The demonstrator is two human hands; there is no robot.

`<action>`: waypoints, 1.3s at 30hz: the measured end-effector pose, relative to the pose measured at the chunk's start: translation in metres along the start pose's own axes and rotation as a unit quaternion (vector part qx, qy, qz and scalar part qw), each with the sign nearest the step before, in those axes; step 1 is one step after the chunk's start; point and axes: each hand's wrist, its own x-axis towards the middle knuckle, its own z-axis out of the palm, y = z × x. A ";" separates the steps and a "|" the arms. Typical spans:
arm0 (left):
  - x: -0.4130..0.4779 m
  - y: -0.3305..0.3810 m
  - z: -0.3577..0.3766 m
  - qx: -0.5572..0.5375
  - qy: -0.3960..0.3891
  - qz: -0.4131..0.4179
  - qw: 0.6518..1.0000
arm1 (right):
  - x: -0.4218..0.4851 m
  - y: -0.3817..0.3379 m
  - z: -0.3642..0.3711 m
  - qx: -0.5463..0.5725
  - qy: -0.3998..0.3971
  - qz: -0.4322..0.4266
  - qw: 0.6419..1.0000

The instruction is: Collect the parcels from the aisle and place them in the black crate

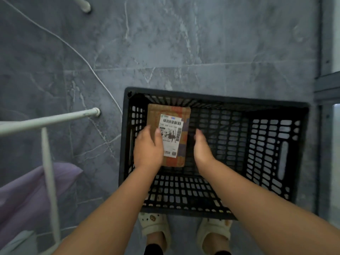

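Parcel [170,134] sits in the black crate [217,100], around 9 o'clock. Left hand [149,146] rests flat on it, fingers loose; right hand [202,147] hovers open, empty.

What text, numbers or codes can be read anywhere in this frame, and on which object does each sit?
White shipping label on the brown parcel inside the black crate: a row of large digits, roughly "152 159 L02 160", blurred, so uncertain.
Same label: barcodes, small square codes and a green logo, all unreadable.
Same label: the small print is too blurred to read.
Left hand covers the label's left edge.
Crate, floor, shoes: no text visible.
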 end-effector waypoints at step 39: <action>-0.549 0.541 -0.506 -0.192 0.079 0.500 0.841 | -0.839 -0.399 -0.257 0.018 0.021 -0.611 0.791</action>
